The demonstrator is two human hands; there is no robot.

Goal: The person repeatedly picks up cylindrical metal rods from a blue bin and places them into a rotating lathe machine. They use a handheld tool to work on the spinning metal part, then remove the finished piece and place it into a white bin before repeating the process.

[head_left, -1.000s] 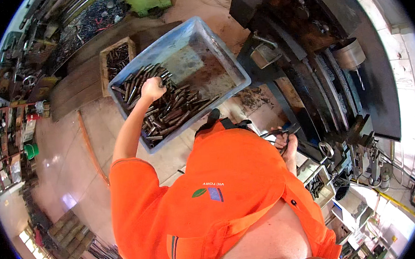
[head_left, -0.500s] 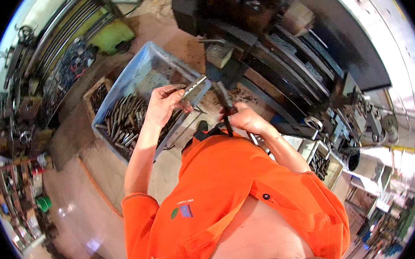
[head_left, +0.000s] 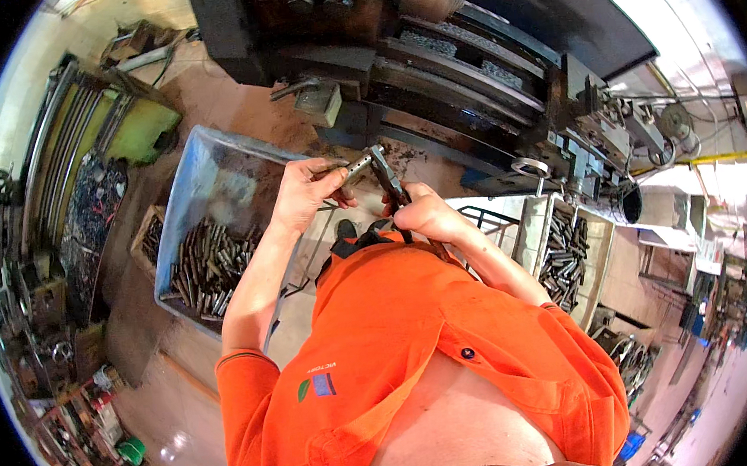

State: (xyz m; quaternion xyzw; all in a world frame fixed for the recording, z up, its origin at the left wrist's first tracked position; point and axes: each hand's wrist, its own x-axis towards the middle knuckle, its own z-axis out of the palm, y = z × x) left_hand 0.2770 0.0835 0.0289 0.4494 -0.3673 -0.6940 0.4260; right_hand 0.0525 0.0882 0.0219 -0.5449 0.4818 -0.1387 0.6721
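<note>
My left hand (head_left: pixel 308 190) pinches a short grey metal rod (head_left: pixel 358 166) with small holes along its side. Closed around a long, dark metal tool that looks like a caliper (head_left: pixel 386 177) is my right hand (head_left: pixel 431 214). The rod's far end meets the head of this tool in front of my waist; whether it sits between jaws is too small to tell. Just left of my left forearm stands a blue plastic bin (head_left: pixel 169 239), with a heap of similar metal rods (head_left: pixel 211 266) inside.
A dark lathe (head_left: pixel 459 88) spans the far side. Right of me, a box (head_left: pixel 601 260) holds more metal pieces (head_left: pixel 566 254). A greenish machine (head_left: pixel 134 133) stands at the far left. An orange-brown strip (head_left: pixel 189 376) lies on the floor.
The rod and the tool's head, apart before, now meet. My view has turned right, so the bin and lathe appear farther left.
</note>
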